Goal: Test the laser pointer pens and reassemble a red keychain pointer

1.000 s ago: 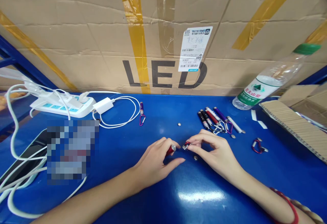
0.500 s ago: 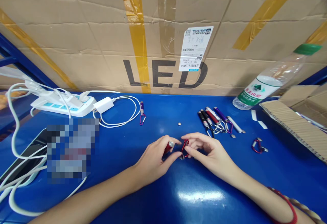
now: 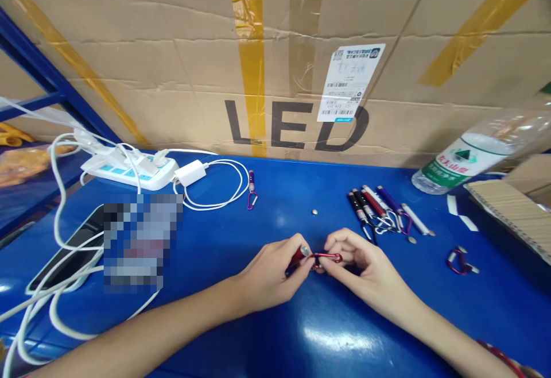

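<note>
My left hand (image 3: pixel 269 274) is closed around a small red keychain flashlight body (image 3: pixel 297 257), its silver end pointing right. My right hand (image 3: pixel 365 263) pinches a red carabiner clip (image 3: pixel 328 259) with a small cap, held right against the flashlight's silver end. Both hands rest low over the blue table (image 3: pixel 275 332). A small button cell (image 3: pixel 315 212) lies just beyond them.
Several finished keychain flashlights (image 3: pixel 379 208) lie at the right, a purple one (image 3: pixel 251 185) at centre back. Another red carabiner (image 3: pixel 460 260) lies far right. A power strip (image 3: pixel 129 168), charger cables, a phone (image 3: pixel 64 257), a water bottle (image 3: pixel 469 157) and a large LED carton (image 3: pixel 297 62) surround them.
My right hand turned the red carabiner and brought it against the flashlight's end. The camera shifted, so everything sits slightly further right and lower.
</note>
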The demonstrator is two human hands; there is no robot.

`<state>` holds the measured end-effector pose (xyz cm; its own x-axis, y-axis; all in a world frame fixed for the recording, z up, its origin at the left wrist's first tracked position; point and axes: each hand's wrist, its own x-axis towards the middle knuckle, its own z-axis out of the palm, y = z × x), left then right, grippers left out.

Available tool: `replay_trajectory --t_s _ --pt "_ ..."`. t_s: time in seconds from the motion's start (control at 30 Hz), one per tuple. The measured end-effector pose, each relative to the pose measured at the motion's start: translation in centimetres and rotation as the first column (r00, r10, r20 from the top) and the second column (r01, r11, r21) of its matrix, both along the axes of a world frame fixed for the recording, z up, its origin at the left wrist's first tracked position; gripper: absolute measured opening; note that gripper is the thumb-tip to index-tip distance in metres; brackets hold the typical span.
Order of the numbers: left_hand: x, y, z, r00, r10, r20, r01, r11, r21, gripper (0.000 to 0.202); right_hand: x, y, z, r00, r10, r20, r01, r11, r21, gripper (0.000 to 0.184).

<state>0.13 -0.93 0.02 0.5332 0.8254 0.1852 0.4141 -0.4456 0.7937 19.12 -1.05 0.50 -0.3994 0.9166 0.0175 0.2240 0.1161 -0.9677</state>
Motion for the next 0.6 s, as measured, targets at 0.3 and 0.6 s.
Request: replay_trajectory --t_s 0.3,0.6 --pt "-0.14 0.11 0.44 1.000 0.021 -0.013 -0.021 0.999 -0.044 0.014 0.14 0.17 0.17 0.982 0.004 0.187 -0.055 0.961 0.271 0.018" --pt "0.02 0.03 0.07 1.000 -0.022 -0.003 0.022 0.994 0.105 0.018 0.39 0.35 -0.05 0.976 -0.020 0.216 -0.086 0.879 0.469 0.025"
